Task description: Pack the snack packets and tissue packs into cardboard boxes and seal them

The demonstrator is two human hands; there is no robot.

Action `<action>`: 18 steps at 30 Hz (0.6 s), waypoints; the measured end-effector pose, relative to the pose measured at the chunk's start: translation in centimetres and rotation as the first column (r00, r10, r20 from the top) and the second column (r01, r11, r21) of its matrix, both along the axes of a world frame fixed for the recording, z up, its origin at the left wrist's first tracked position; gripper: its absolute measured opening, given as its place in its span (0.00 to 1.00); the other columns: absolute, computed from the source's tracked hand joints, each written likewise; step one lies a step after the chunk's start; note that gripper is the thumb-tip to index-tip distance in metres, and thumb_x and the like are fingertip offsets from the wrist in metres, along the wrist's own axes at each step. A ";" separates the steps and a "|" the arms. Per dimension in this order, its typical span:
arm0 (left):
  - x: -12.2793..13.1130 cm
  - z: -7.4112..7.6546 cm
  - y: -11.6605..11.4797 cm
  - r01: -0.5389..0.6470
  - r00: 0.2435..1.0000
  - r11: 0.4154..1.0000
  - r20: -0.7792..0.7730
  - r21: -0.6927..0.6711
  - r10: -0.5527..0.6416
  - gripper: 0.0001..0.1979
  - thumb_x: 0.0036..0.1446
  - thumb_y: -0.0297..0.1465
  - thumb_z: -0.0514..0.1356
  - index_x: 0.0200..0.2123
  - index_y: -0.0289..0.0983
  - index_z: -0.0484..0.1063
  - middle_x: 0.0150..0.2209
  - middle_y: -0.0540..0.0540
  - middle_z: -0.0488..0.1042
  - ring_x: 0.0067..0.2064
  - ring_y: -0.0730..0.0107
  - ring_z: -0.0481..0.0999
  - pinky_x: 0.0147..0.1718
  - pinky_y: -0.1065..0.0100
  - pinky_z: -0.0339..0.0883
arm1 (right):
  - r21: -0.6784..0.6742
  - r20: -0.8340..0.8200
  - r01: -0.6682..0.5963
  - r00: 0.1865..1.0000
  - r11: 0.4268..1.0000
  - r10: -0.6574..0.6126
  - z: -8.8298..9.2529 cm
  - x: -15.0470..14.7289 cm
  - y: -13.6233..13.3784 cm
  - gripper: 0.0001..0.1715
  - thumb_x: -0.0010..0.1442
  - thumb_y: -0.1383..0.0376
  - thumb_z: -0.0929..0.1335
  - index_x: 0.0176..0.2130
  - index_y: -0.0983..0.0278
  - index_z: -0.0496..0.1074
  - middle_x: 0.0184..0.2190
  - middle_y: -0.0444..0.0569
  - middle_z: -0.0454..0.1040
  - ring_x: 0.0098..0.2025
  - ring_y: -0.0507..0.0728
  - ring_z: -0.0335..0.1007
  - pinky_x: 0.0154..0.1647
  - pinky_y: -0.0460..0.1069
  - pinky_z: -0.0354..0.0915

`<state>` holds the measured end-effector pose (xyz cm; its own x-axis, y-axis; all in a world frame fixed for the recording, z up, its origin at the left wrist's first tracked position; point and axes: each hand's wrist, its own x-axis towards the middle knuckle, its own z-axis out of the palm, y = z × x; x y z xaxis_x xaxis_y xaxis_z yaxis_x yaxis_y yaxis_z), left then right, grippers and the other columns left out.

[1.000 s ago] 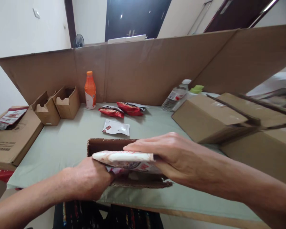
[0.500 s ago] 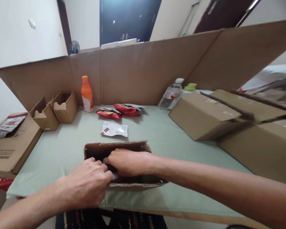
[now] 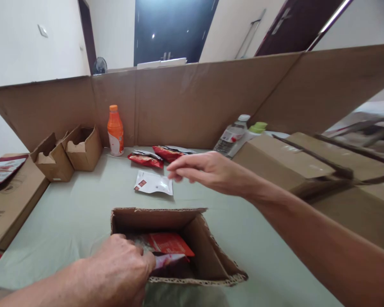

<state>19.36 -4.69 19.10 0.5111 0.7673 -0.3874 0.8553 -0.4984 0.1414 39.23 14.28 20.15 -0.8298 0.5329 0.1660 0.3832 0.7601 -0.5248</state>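
My left hand [image 3: 123, 262] is closed at the near left corner of an open cardboard box [image 3: 208, 243]. Its curled fingers hide whether they hold the rim or a packet. Inside the box lie a red packet [image 3: 171, 244] and a purplish-white packet [image 3: 168, 260], the latter right beside my left thumb. Above the table, past the box, my right hand [image 3: 208, 170] hangs with its fingers stretched out to the left, holding nothing. Just left of those fingertips lies a flat white packet [image 3: 153, 182]. Two red packets [image 3: 145, 160] [image 3: 166, 153] lie behind it.
An orange bottle [image 3: 115, 132] and two small cut-open boxes [image 3: 85, 153] stand at the back left. A clear water bottle [image 3: 232, 136] leans at the back right beside larger cardboard boxes [image 3: 281, 162]. A tall cardboard panel [image 3: 179, 102] closes off the back.
My right hand has come out of the box and moved forward toward the white packet. My left hand stays at the box's near left corner; packets inside now show.
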 end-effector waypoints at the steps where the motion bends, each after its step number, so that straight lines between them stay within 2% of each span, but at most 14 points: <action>1: -0.1 -0.3 0.1 0.008 1.000 1.000 0.014 0.022 -0.008 0.08 0.58 0.26 0.63 0.42 0.37 0.74 0.36 0.43 0.82 0.34 0.55 0.83 0.33 0.60 0.75 | 0.056 0.069 0.047 0.996 0.997 -0.051 -1.2 -0.4 1.5 0.23 0.72 0.63 0.59 0.57 0.67 0.74 0.53 0.56 0.80 0.52 0.57 0.77 0.54 0.49 0.69; 2: -0.1 -0.7 0.1 0.012 0.999 0.999 0.031 0.042 -0.014 0.09 0.58 0.27 0.63 0.43 0.38 0.74 0.36 0.44 0.82 0.34 0.56 0.83 0.32 0.62 0.74 | 0.099 0.170 0.056 0.983 0.994 -0.072 -2.8 -1.2 2.8 0.24 0.69 0.64 0.63 0.61 0.68 0.71 0.59 0.58 0.76 0.58 0.59 0.73 0.60 0.51 0.67; 3: -0.2 -1.1 0.2 0.013 0.999 0.998 0.047 0.060 -0.016 0.09 0.59 0.27 0.63 0.44 0.38 0.74 0.35 0.44 0.82 0.33 0.58 0.83 0.31 0.63 0.74 | 0.107 0.246 0.043 0.967 0.993 -0.068 -4.7 -2.1 3.8 0.30 0.64 0.66 0.68 0.63 0.69 0.69 0.63 0.61 0.72 0.63 0.63 0.70 0.64 0.54 0.64; 5: -0.4 -2.0 0.4 0.022 0.998 0.997 0.059 0.078 -0.027 0.08 0.60 0.28 0.64 0.44 0.38 0.75 0.34 0.45 0.82 0.31 0.61 0.82 0.30 0.65 0.72 | 0.100 0.336 0.050 0.938 0.994 -0.081 -8.8 -4.3 4.7 0.45 0.51 0.71 0.77 0.66 0.72 0.67 0.64 0.69 0.69 0.64 0.72 0.68 0.64 0.60 0.65; 6: -0.4 -2.3 0.4 0.030 0.998 0.997 0.050 0.071 -0.034 0.06 0.61 0.29 0.64 0.42 0.38 0.75 0.34 0.45 0.82 0.31 0.61 0.82 0.31 0.65 0.72 | 0.106 0.360 0.071 0.927 0.992 -0.105 -10.7 -5.3 4.8 0.47 0.49 0.73 0.77 0.66 0.73 0.67 0.63 0.73 0.69 0.63 0.75 0.68 0.62 0.63 0.66; 7: -0.4 -2.5 0.5 0.034 0.999 0.998 0.031 0.051 -0.035 0.05 0.61 0.30 0.65 0.41 0.38 0.75 0.35 0.45 0.83 0.31 0.60 0.82 0.31 0.64 0.72 | 0.116 0.372 0.098 0.918 0.988 -0.135 -12.3 -6.2 4.7 0.45 0.50 0.74 0.76 0.65 0.75 0.67 0.61 0.76 0.70 0.62 0.76 0.69 0.61 0.64 0.66; 9: -0.3 -2.1 0.5 0.010 1.000 1.000 -0.011 0.001 -0.010 0.05 0.60 0.29 0.66 0.40 0.38 0.75 0.36 0.45 0.83 0.34 0.57 0.82 0.34 0.61 0.74 | 0.130 0.365 0.158 0.910 0.979 -0.196 -14.3 -7.2 4.4 0.32 0.58 0.74 0.73 0.61 0.75 0.71 0.56 0.75 0.73 0.59 0.73 0.73 0.58 0.64 0.68; 11: 0.0 -1.3 0.4 -0.028 1.000 0.999 -0.011 -0.043 0.028 0.06 0.58 0.27 0.65 0.41 0.37 0.75 0.38 0.44 0.83 0.36 0.54 0.83 0.38 0.57 0.75 | 0.117 0.330 0.212 0.913 0.970 -0.240 -14.6 -7.1 4.5 0.20 0.65 0.68 0.72 0.55 0.72 0.74 0.52 0.65 0.77 0.54 0.66 0.76 0.56 0.61 0.71; 14: 0.2 -0.1 0.2 -0.047 0.999 0.996 0.004 -0.070 0.048 0.08 0.57 0.25 0.61 0.41 0.36 0.75 0.38 0.42 0.82 0.38 0.53 0.83 0.39 0.56 0.74 | 0.066 0.218 0.288 0.930 0.955 -0.295 -12.5 -4.7 5.3 0.13 0.69 0.60 0.70 0.47 0.67 0.77 0.45 0.53 0.79 0.47 0.59 0.78 0.51 0.58 0.74; 16: 0.2 0.1 0.1 -0.035 0.999 0.998 -0.006 -0.052 0.035 0.07 0.58 0.25 0.60 0.40 0.35 0.76 0.37 0.41 0.82 0.37 0.53 0.83 0.36 0.57 0.74 | 0.030 0.077 0.335 0.939 0.942 -0.336 -10.0 -2.1 5.5 0.17 0.73 0.60 0.63 0.45 0.67 0.77 0.42 0.55 0.81 0.46 0.60 0.79 0.50 0.56 0.74; 18: 0.2 0.1 0.0 -0.017 1.000 1.000 -0.006 -0.016 0.017 0.05 0.59 0.25 0.60 0.38 0.35 0.75 0.36 0.40 0.82 0.36 0.53 0.83 0.35 0.58 0.74 | 0.006 -0.086 0.373 0.925 0.928 -0.371 -7.1 0.8 4.6 0.24 0.75 0.60 0.56 0.50 0.67 0.76 0.46 0.55 0.81 0.48 0.60 0.79 0.51 0.55 0.74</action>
<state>19.56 -4.71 19.19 0.4956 0.7695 -0.4028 0.8646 -0.4812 0.1445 40.03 18.91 13.02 -0.5558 0.7959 0.2400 0.5967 0.5830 -0.5514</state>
